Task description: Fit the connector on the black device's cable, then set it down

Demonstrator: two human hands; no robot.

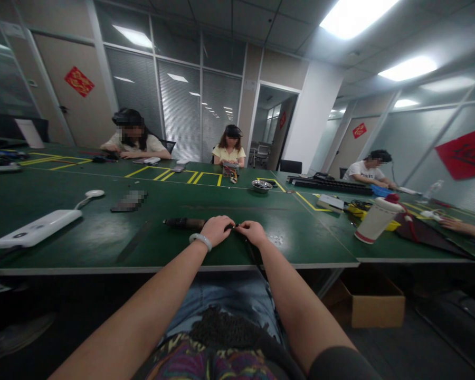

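A dark, slim tool that looks like an electric screwdriver (182,223) lies on the green tabletop, its narrow tip pointing left. My left hand (217,230), with a pale bangle at the wrist, is closed around its rear end. Close beside it, my right hand (252,231) pinches a small black piece at the same end, seemingly the cord's plug. From there a black cord (254,253) hangs down over the table's front edge. The fingers partly hide where cord and tool meet.
A white power strip (39,228) lies at left, and a blurred-out flat object (130,201) beyond the tool. A metal bowl (262,186) stands farther back. At right are a white tumbler (377,220) and a yellow tray (391,225). Several people sit around the table.
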